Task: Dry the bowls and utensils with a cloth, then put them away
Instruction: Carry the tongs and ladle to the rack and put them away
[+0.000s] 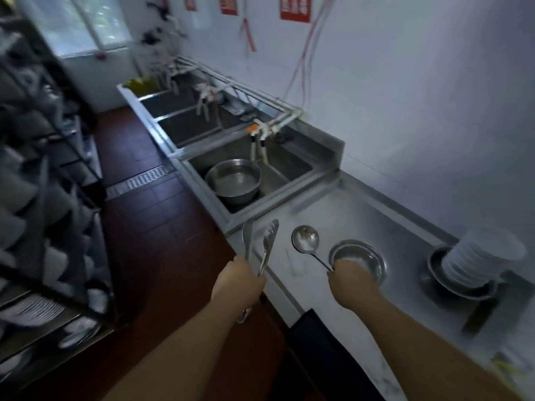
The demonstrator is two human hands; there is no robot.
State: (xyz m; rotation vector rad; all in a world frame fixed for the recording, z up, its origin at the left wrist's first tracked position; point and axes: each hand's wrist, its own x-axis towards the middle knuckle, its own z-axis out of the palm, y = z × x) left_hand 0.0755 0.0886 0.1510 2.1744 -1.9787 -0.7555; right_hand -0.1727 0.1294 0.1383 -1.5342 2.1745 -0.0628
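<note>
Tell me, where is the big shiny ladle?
The ladle is in the right hand, raised over the counter just left of the small metal bowl.

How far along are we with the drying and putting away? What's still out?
Done: cannot tell what is dry. In hand: left hand grips tongs and another utensil; right hand holds the ladle over a small bowl. Left: those, the basin in the sink, stacked plates.

Red-brown floor tiles (162, 227) with a drain grate (137, 180); red wall signs (295, 8).
</note>
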